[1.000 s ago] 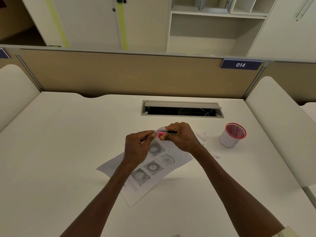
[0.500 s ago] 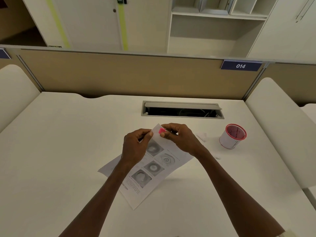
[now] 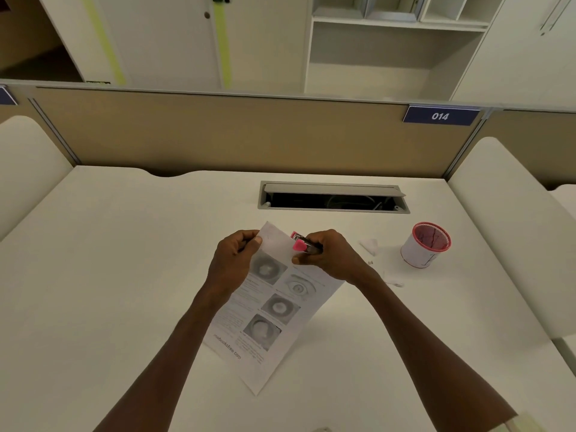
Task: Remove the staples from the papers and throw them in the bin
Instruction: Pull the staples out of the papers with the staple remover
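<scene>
Papers (image 3: 274, 310) footer reads "mobooksfree.com"; partition tag (image 3: 440, 116) reads "014"

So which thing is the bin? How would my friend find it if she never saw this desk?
Start at the long dark cable slot in the middle of the white desk. Look to the right of it and a little nearer the person: a small round bin stands there alone, beyond the right hand. It is the only cup-shaped thing there, white with a red rim and red mesh inside.

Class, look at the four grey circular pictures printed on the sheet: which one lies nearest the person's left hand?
The topmost picture, right beside the left hand that pinches the sheet's upper edge. The other three sit lower or further right.
</scene>
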Demonstrator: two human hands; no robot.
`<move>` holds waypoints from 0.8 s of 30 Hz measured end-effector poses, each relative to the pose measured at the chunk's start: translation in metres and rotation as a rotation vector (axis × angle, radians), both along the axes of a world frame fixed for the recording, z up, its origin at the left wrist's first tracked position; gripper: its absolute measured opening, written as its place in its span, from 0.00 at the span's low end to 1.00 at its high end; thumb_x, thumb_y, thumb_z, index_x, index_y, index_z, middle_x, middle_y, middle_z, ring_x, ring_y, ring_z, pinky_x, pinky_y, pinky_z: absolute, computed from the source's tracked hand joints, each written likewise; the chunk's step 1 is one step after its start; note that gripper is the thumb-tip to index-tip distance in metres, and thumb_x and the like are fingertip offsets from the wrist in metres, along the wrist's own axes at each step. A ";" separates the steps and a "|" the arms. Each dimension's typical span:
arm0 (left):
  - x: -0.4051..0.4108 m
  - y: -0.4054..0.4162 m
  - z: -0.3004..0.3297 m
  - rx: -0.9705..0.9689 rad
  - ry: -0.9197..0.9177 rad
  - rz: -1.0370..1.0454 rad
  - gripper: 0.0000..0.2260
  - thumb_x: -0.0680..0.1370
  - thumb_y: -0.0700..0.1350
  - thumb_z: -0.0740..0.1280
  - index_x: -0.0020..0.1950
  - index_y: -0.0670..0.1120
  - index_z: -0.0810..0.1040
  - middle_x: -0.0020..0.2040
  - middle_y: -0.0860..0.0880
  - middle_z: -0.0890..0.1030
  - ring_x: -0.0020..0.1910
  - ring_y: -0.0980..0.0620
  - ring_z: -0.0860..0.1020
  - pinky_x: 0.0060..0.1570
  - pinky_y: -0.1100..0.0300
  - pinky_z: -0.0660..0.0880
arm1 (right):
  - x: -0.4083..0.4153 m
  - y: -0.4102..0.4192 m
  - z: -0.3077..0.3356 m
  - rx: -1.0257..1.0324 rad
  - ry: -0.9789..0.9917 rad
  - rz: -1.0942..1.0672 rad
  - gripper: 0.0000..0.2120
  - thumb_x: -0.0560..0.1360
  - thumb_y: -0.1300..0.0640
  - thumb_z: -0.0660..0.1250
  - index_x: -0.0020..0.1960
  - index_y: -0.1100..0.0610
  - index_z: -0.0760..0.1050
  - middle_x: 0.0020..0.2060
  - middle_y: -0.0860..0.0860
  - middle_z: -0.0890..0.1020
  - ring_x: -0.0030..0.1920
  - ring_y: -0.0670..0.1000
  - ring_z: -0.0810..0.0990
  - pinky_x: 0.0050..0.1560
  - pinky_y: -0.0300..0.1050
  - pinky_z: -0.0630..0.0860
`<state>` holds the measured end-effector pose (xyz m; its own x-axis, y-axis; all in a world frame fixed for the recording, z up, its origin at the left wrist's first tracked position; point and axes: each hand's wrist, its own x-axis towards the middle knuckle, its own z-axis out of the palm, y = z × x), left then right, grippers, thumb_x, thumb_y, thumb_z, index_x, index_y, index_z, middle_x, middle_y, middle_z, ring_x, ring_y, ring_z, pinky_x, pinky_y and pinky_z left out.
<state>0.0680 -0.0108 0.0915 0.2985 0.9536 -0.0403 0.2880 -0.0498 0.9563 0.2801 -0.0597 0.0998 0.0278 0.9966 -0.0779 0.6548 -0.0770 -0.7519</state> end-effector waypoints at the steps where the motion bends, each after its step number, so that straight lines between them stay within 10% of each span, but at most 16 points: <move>1: -0.002 0.001 0.001 -0.028 -0.008 -0.032 0.07 0.79 0.51 0.64 0.56 0.52 0.77 0.51 0.53 0.82 0.48 0.51 0.81 0.43 0.61 0.78 | -0.001 0.001 0.000 -0.006 0.005 0.008 0.14 0.72 0.53 0.72 0.44 0.66 0.79 0.42 0.62 0.82 0.39 0.58 0.78 0.42 0.45 0.74; 12: -0.019 0.016 0.013 -0.093 -0.028 -0.123 0.10 0.77 0.53 0.67 0.49 0.47 0.80 0.42 0.50 0.85 0.40 0.48 0.83 0.43 0.52 0.80 | 0.009 0.001 0.004 -0.059 0.180 0.010 0.11 0.70 0.52 0.75 0.44 0.60 0.81 0.37 0.51 0.82 0.37 0.49 0.80 0.41 0.40 0.78; 18: -0.026 0.009 0.011 -0.207 -0.208 -0.039 0.09 0.77 0.46 0.68 0.51 0.42 0.81 0.40 0.48 0.86 0.36 0.49 0.84 0.32 0.61 0.79 | 0.021 -0.012 -0.019 -0.092 0.508 -0.113 0.15 0.68 0.51 0.76 0.48 0.61 0.82 0.45 0.59 0.85 0.46 0.63 0.82 0.48 0.54 0.77; 24: -0.027 0.008 0.007 -0.286 -0.282 -0.008 0.12 0.77 0.47 0.68 0.53 0.39 0.80 0.42 0.44 0.85 0.36 0.48 0.83 0.32 0.61 0.79 | 0.019 -0.021 -0.033 -0.159 0.928 -0.149 0.11 0.71 0.60 0.72 0.52 0.63 0.79 0.45 0.57 0.83 0.46 0.56 0.82 0.43 0.45 0.79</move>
